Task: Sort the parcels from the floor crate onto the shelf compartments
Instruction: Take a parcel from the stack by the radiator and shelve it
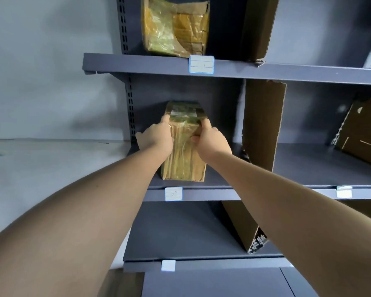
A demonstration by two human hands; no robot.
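A long cardboard parcel point(183, 159) wrapped in yellowish tape lies on the middle shelf point(206, 194) of a dark grey rack, in its left compartment, its long side running toward the back wall. My left hand point(156, 136) grips the parcel's left side near the far end. On the opposite side my right hand point(211, 139) holds it, thumb curled over the top. Another tape-wrapped parcel point(175, 26) stands on the upper shelf point(150, 64), left compartment.
Upright cardboard dividers point(262, 123) split each shelf into compartments. White label cards point(173, 194) hang on the shelf edges. A flattened carton point(364, 133) leans in the middle shelf's right compartment. The lower shelf point(180, 232) holds a slanted divider point(244, 228). A grey wall lies to the left.
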